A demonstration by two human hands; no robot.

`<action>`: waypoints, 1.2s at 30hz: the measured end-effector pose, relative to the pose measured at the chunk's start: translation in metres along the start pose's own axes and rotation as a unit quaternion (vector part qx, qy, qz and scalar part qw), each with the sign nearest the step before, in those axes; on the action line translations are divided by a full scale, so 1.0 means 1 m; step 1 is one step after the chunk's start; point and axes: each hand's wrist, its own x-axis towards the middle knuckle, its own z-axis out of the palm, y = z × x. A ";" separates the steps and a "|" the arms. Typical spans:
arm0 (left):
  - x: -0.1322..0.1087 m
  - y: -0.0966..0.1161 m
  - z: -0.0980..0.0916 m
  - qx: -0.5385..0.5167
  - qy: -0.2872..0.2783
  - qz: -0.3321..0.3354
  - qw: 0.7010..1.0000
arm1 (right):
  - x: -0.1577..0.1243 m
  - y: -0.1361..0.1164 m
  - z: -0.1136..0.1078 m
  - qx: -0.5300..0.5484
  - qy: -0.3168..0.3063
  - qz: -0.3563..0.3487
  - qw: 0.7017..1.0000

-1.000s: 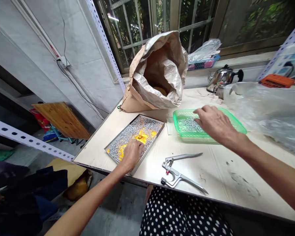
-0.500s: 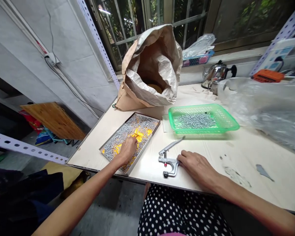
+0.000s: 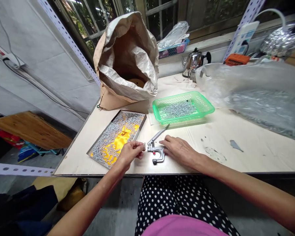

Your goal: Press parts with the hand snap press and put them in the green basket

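My left hand is closed in a pinch on a small ribbed metal piece, just left of the hand pliers. The pliers have a C-shaped jaw, a spring and a raised lever. My right hand rests at their right side with curled fingers, seemingly gripping the handle part hidden beneath it. Behind my left hand lies a shallow metal tray of short silvery metal pieces on a yellow bottom. A green plastic basket with similar pieces stands beyond the pliers.
An open paper sack stands at the back left of the table. A metal kettle and a large clear plastic bag are at the back right. A grey scrap lies right of my right hand.
My left hand has left the metal tray and moved right to beside the pliers, pinching a small metal piece. More yellow tray bottom shows. The camera view has shifted.
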 end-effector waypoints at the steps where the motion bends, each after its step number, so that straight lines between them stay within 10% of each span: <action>1: -0.001 0.002 0.003 -0.016 -0.003 -0.007 1.000 | 0.002 -0.004 -0.001 0.064 0.031 -0.015 0.997; 9: -0.015 0.011 0.025 -0.041 0.024 0.036 0.998 | 0.029 -0.035 0.006 0.323 0.158 0.018 0.933; 18: -0.022 0.010 -0.016 -0.241 0.037 -0.097 0.965 | 0.054 -0.069 0.002 0.518 0.226 0.039 0.824; 26: -0.036 -0.010 -0.003 -0.162 0.045 -0.089 0.982 | 0.106 -0.086 -0.034 0.254 0.219 -0.105 0.936; 36: -0.009 -0.020 0.026 0.025 -0.003 -0.101 0.995 | -0.034 0.001 0.008 0.055 0.144 0.038 0.987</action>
